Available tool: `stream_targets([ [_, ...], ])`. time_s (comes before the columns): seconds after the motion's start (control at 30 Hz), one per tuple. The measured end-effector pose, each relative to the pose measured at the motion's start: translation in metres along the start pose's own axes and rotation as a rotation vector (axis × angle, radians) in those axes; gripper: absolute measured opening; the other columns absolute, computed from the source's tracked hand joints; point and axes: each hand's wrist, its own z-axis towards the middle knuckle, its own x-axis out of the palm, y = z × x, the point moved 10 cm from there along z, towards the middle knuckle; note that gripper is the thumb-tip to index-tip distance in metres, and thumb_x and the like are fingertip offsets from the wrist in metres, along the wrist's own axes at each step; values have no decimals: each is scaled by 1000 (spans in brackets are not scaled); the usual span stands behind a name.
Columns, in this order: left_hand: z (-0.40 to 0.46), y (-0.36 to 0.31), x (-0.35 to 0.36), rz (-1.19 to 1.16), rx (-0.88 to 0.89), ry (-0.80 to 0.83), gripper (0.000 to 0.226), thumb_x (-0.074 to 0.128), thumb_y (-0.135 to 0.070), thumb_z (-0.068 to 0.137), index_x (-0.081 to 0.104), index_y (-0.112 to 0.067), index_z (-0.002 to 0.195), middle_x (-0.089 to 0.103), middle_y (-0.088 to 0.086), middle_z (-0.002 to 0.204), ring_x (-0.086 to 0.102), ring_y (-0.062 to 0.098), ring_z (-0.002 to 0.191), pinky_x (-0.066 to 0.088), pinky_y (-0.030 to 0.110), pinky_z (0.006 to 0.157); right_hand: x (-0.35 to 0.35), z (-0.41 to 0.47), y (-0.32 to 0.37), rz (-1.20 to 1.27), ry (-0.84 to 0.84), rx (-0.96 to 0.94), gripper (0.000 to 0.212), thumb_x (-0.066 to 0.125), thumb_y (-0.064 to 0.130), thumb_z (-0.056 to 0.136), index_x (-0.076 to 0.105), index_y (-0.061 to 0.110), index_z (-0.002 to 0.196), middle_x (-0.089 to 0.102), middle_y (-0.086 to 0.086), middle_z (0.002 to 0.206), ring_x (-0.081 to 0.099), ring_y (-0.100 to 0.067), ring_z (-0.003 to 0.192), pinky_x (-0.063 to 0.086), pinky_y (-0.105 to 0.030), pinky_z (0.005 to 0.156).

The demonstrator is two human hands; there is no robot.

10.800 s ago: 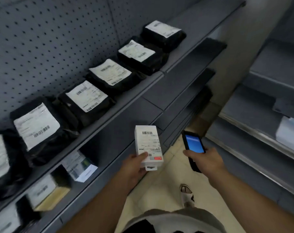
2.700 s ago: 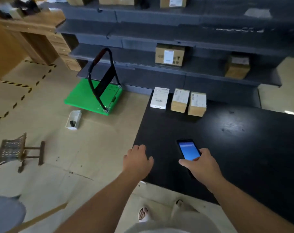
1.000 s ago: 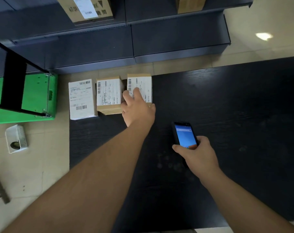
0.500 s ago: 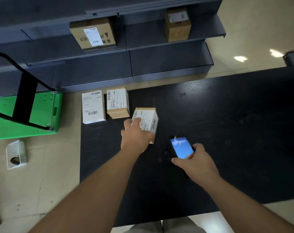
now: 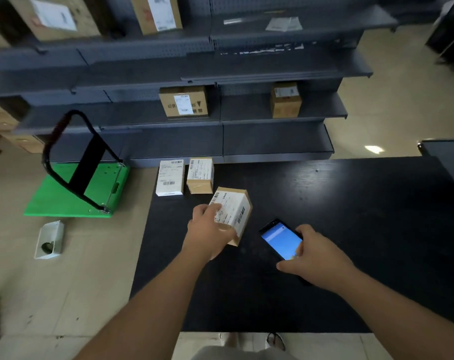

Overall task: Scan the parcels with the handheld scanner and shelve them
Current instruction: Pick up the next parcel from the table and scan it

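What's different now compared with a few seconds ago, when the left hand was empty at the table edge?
The left hand reached to the row of three parcels, gripped the rightmost brown parcel and drew it back toward the scanner, lifted and tilted. The right hand kept holding the scanner, screen lit. The white parcel and the other brown parcel stayed at the far edge of the black table.

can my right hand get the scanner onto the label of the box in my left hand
Probably yes. The right hand holds the scanner beside the box in the left hand, label up, nothing between them.
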Motion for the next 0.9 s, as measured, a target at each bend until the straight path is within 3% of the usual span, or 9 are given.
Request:
stream_targets([
  [0.23,-64,-4,-10,-59,2,-98,83,78,-41,81,41,-34,154,27,-14,151,45,22,134,57,47,101,-20,-44,2,-75,-14,-179,85,85,58,69,41,30,136,58,8,101,63,-10,85,59,-32,69],
  [0.4,-95,-7,-17,-110,29,-122,80,79,-39,82,43,-34,154,30,-13,151,50,20,131,62,40,93,-24,-73,10,-146,-28,-271,84,84,58,69,39,32,135,59,12,100,63,-8,86,60,-34,75],
  [0.6,-108,-2,-44,-109,93,-142,77,78,-34,84,45,-32,154,31,-11,152,53,20,129,61,39,96,-28,-95,29,-265,-96,-327,76,80,60,65,43,35,127,56,13,98,60,-7,86,58,-32,73],
  [0.73,-112,11,-65,-77,124,-155,78,75,-36,84,44,-32,155,30,-13,153,49,18,131,57,40,101,-28,-103,51,-306,-123,-350,82,80,61,67,41,34,134,55,14,100,59,-7,89,58,-34,77],
  [0.9,-108,36,-86,-89,115,-161,83,73,-43,75,46,-34,152,30,-17,149,58,24,122,59,42,98,-21,-110,78,-344,-125,-372,79,81,59,70,42,34,134,57,12,101,60,-7,87,57,-29,72],
])
